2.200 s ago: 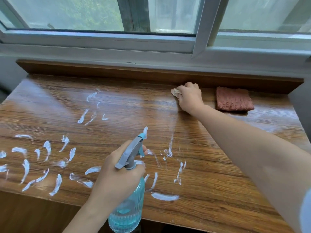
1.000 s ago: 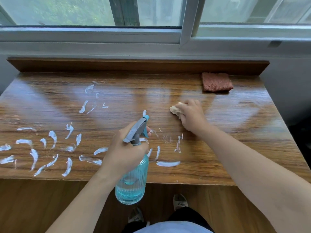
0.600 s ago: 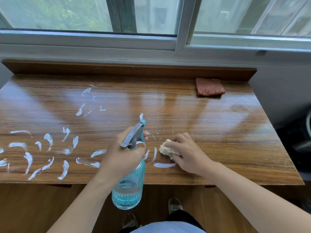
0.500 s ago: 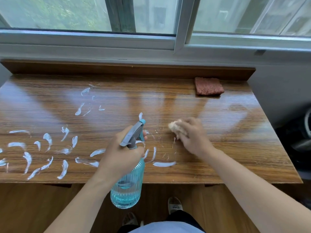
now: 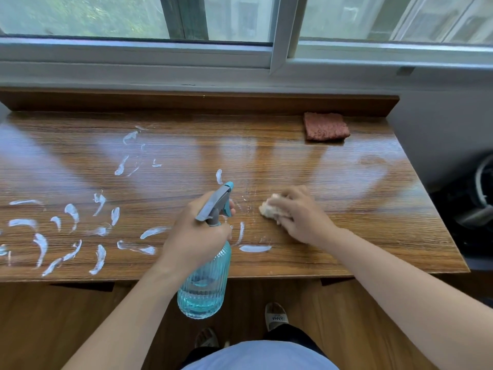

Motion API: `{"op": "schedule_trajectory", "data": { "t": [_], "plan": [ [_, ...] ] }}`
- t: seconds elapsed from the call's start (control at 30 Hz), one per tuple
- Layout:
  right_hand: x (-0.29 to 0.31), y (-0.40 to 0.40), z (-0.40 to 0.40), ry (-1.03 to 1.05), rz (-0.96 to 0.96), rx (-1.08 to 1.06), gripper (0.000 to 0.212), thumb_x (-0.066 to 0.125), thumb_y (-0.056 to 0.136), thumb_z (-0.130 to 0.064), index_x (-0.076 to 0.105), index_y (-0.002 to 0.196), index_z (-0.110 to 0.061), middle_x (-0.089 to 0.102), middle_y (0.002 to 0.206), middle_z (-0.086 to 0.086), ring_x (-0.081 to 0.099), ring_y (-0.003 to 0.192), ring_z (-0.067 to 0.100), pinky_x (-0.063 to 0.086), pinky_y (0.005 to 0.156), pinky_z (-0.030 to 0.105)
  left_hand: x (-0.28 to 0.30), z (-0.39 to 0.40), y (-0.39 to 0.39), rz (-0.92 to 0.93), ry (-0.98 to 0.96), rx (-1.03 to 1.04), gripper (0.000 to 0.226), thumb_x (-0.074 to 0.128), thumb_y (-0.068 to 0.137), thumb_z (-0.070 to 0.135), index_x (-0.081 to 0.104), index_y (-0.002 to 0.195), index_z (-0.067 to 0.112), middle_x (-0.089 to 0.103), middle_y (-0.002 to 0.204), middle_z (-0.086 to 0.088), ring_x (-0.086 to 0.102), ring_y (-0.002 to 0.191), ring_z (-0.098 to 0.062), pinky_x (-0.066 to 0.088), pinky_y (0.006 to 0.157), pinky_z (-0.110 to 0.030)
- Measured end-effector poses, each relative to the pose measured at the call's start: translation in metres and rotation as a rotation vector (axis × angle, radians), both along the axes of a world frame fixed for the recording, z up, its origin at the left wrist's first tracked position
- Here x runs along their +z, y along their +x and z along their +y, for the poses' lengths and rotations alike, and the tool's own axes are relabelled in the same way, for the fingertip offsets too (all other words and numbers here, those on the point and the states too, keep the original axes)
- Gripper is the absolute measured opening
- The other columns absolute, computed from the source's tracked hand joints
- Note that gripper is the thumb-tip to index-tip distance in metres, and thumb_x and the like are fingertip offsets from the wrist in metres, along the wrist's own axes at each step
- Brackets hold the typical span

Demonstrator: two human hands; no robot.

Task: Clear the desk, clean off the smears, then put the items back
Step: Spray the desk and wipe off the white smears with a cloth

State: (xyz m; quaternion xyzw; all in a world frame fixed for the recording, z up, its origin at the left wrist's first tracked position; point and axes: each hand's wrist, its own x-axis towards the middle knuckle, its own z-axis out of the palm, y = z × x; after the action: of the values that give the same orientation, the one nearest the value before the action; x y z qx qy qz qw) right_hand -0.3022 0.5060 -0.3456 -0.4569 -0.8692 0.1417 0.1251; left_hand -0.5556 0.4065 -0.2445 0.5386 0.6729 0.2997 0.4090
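My left hand (image 5: 197, 233) grips the neck of a blue ribbed spray bottle (image 5: 204, 284) with a grey trigger, held over the near edge of the wooden desk (image 5: 346, 182). My right hand (image 5: 298, 212) presses a crumpled pale wipe (image 5: 269, 209) onto the desk just right of the bottle's nozzle. White smears (image 5: 69, 231) cover the left half of the desk, with a few more (image 5: 254, 248) near the front edge between my hands. The right half shows only a damp sheen.
A folded reddish-brown cloth (image 5: 325, 126) lies at the back right against the raised wooden ledge (image 5: 186, 101). A window runs behind the desk. A dark object (image 5: 474, 204) stands off the desk's right edge. My feet show below on the wooden floor.
My right hand has rubbed the wipe from the back near the cloth down to the front smears and slightly back again. Several smears there have thinned. The bottle stays in my left hand.
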Motion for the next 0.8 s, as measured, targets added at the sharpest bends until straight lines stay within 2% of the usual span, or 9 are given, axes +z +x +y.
{"op": "schedule_trajectory", "data": {
  "t": [0.07,0.17,0.27,0.37,0.43,0.53,0.63,0.73,0.8],
  "plan": [
    [-0.008,-0.002,0.015,0.019,0.060,-0.188,0.039,0.073,0.089,-0.012,0.068,0.127,-0.018,0.060,0.126,0.009,0.046,0.117,0.032,0.045,0.100,0.052,0.003,-0.001,0.001,-0.010,0.000,0.004,0.034,0.063,0.083,-0.003,0.068,0.096,0.028,0.053,0.054,0.021,0.065,0.078,-0.043,0.043,0.057,-0.037],
    [-0.011,-0.013,0.000,0.058,0.076,-0.265,0.032,0.070,0.090,-0.013,0.069,0.121,-0.019,0.060,0.128,0.006,0.043,0.117,0.030,0.044,0.100,0.049,0.005,-0.004,0.001,-0.025,0.005,0.008,0.034,0.062,0.083,-0.001,0.068,0.097,0.029,0.056,0.057,0.019,0.070,0.084,-0.043,0.043,0.056,-0.035],
    [-0.008,-0.018,-0.051,0.034,0.072,0.012,0.034,0.067,0.087,-0.016,0.065,0.121,-0.022,0.056,0.127,0.002,0.039,0.117,0.024,0.039,0.099,0.037,0.003,-0.010,0.000,-0.022,-0.002,0.026,0.033,0.062,0.081,-0.001,0.068,0.098,0.027,0.061,0.063,0.014,0.072,0.086,-0.044,0.046,0.056,-0.039],
    [-0.002,-0.015,-0.082,-0.032,0.039,0.258,0.034,0.069,0.089,-0.020,0.062,0.123,-0.024,0.053,0.126,-0.001,0.039,0.114,0.021,0.035,0.097,0.028,-0.002,-0.014,-0.002,-0.032,-0.006,0.040,0.033,0.062,0.080,0.000,0.068,0.098,0.028,0.072,0.091,-0.007,0.073,0.083,-0.040,0.048,0.056,-0.041],
    [0.002,-0.015,-0.068,-0.074,0.090,0.175,0.035,0.071,0.090,-0.017,0.066,0.125,-0.020,0.056,0.123,0.001,0.041,0.114,0.020,0.035,0.096,0.028,-0.003,-0.017,-0.001,-0.026,-0.013,0.038,0.033,0.061,0.083,-0.002,0.067,0.098,0.027,0.072,0.097,-0.013,0.073,0.080,-0.035,0.045,0.054,-0.036],
    [0.007,-0.012,-0.027,-0.019,0.226,-0.171,0.038,0.076,0.089,-0.012,0.070,0.126,-0.014,0.058,0.122,0.008,0.043,0.116,0.024,0.040,0.099,0.034,-0.003,-0.018,-0.002,-0.034,-0.015,0.028,0.034,0.063,0.083,-0.004,0.068,0.098,0.026,0.072,0.099,-0.009,0.071,0.072,-0.026,0.049,0.060,-0.035],
    [0.004,-0.003,-0.003,-0.026,0.145,-0.402,0.037,0.073,0.092,-0.012,0.069,0.129,-0.013,0.055,0.123,0.005,0.040,0.120,0.026,0.040,0.104,0.036,-0.003,-0.018,-0.003,-0.026,-0.003,0.033,0.034,0.067,0.083,-0.004,0.068,0.098,0.026,0.073,0.098,0.001,0.066,0.065,-0.008,0.049,0.062,-0.033],
    [-0.004,-0.008,-0.021,-0.016,0.055,-0.323,0.039,0.073,0.091,-0.017,0.068,0.129,-0.018,0.054,0.129,0.005,0.038,0.123,0.028,0.039,0.108,0.041,-0.003,-0.017,-0.002,-0.027,0.011,0.046,0.035,0.067,0.082,-0.004,0.068,0.097,0.028,0.072,0.095,-0.004,0.058,0.058,-0.006,0.051,0.059,-0.037],
    [-0.006,-0.016,-0.045,-0.016,0.050,-0.134,0.037,0.075,0.090,-0.023,0.068,0.126,-0.022,0.055,0.128,0.003,0.039,0.119,0.027,0.038,0.103,0.037,-0.004,-0.017,-0.002,-0.029,0.013,0.050,0.035,0.066,0.082,-0.003,0.068,0.098,0.028,0.072,0.095,-0.006,0.070,0.070,-0.020,0.056,0.065,-0.044]
  ]
}}
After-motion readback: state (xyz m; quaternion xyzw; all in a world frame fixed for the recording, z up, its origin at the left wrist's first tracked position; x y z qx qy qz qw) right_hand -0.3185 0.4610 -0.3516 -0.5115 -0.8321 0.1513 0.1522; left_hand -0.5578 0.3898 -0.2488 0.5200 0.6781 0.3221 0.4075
